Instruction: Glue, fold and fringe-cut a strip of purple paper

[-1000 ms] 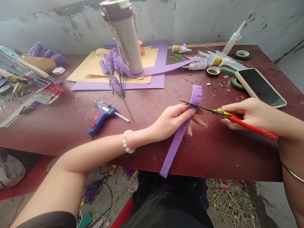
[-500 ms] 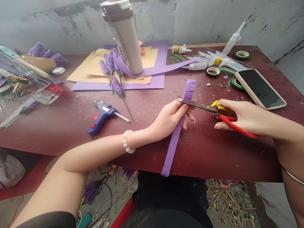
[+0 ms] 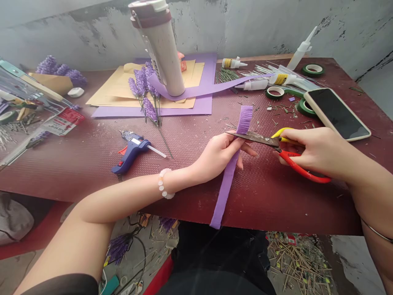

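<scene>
Trimming a fringe seems to be the step in hand: the left hand [image 3: 216, 157] has its thumb and forefinger clamped on a purple strip [image 3: 225, 188], other fingers reaching out behind it, and the right hand [image 3: 322, 151] is closed around the yellow and red handles of a pair of scissors [image 3: 260, 138]. Compared with a second ago, strip and scissors have both shifted leftward, and the blades again lie across the strip just above the pinching fingers; whether they are fully closed I cannot tell. Above those fingers the short upper end stands with fine slits along it, while the longer part below runs plain down to the near edge of the bench [image 3: 190, 203], so most of the length looks uncut. Because the blades sit so near the thumb, the grip probably has to creep down the strip between snips. To the left of the left fingers lies a blue glue gun [image 3: 132, 153]; beyond them, farther off, purple flowers [image 3: 150, 110] lie beside a tall cup [image 3: 170, 61]. Just beyond the right fingers rests a phone [image 3: 340, 114].
</scene>
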The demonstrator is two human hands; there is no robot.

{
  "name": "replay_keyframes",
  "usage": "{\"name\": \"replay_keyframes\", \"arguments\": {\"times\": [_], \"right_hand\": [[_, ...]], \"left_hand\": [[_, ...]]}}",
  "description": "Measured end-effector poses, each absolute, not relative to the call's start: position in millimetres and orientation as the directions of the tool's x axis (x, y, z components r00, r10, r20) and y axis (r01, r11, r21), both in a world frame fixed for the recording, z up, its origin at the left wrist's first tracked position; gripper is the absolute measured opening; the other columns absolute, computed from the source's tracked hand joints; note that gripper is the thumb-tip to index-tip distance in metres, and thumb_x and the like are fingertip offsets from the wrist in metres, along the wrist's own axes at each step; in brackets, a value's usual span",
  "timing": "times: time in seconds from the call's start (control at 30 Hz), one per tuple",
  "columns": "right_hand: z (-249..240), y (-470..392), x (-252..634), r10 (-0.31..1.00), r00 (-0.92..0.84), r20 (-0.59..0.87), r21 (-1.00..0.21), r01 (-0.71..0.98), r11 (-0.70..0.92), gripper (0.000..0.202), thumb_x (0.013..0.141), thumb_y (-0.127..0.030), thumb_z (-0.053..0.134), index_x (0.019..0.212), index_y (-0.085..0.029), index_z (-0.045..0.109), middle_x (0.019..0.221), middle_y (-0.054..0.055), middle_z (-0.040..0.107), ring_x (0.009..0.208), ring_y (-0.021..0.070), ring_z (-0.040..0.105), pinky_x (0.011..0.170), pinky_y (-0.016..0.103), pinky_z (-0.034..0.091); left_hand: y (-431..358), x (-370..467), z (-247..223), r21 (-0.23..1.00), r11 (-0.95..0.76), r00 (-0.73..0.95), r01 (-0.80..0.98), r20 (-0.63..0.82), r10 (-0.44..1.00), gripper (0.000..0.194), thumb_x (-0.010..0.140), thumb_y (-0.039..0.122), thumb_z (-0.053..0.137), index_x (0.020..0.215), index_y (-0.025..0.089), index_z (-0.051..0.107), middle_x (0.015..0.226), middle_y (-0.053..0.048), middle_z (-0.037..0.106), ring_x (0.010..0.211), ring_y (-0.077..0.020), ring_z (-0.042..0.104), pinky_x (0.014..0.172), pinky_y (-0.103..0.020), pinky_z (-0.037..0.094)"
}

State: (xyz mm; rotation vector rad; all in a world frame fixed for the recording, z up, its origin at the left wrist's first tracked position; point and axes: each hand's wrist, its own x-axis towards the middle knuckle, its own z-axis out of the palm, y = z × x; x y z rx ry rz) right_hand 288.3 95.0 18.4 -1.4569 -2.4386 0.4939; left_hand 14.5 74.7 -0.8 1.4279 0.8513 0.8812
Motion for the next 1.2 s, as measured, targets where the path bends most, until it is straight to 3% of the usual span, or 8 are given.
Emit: {"name": "replay_keyframes", "arguments": {"times": [0.3,0.63,0.9,1.07,1.2], "right_hand": [[18,97,290,0.889,-0.449,0.084,-0.361,0.818,0.448,0.044,0.087,-0.074,0.053,0.081,-0.032,0.066,0.059,0.005,0.062,0.057,0.0289,0.058,0.066,0.044,0.041],[42,85,285,0.879,-0.474,-0.058,-0.488,0.781,0.390,0.047,0.093,-0.066,0.059,0.065,-0.029,0.050,0.056,0.000,0.049,0.058,0.0198,0.039,0.061,0.040,0.034],[46,85,281,0.879,-0.463,-0.118,-0.521,0.782,0.342,0.055,0.091,-0.076,0.060,0.064,-0.029,0.052,0.058,0.001,0.052,0.060,0.0216,0.047,0.061,0.040,0.039],[36,93,285,0.884,-0.456,-0.105,-0.534,0.776,0.337,0.068,0.082,-0.094,0.063,0.066,-0.029,0.054,0.056,-0.001,0.046,0.059,0.0193,0.044,0.060,0.038,0.041],[34,97,286,0.894,-0.436,-0.101,-0.542,0.778,0.318,0.072,0.074,-0.099,0.067,0.078,-0.028,0.065,0.067,0.003,0.063,0.065,0.0238,0.055,0.063,0.040,0.047]], "left_hand": [[74,16,1,0.999,-0.035,0.448,0.004,0.029,0.894,0.030,0.118,0.032,0.055,0.099,0.013,0.069,0.103,-0.012,0.089,0.054,-0.0061,0.066,0.057,-0.021,0.050],[71,12,0,0.982,0.005,0.558,-0.186,0.101,0.823,0.027,0.113,0.039,0.062,0.098,0.016,0.064,0.101,-0.011,0.088,0.056,-0.0081,0.068,0.057,-0.022,0.054],[71,15,6,0.992,0.098,0.522,-0.082,-0.042,0.852,0.022,0.116,0.031,0.058,0.100,0.017,0.063,0.083,-0.003,0.082,0.053,-0.0072,0.065,0.057,-0.020,0.053],[74,16,2,0.976,0.122,0.542,-0.181,-0.005,0.840,0.022,0.116,0.020,0.052,0.096,0.016,0.061,0.072,0.003,0.073,0.050,-0.0064,0.062,0.056,-0.019,0.052],[75,14,-2,0.966,0.119,0.557,-0.229,0.030,0.830,0.017,0.114,0.021,0.057,0.099,0.017,0.062,0.074,0.003,0.073,0.052,-0.0070,0.064,0.058,-0.020,0.053]]}}
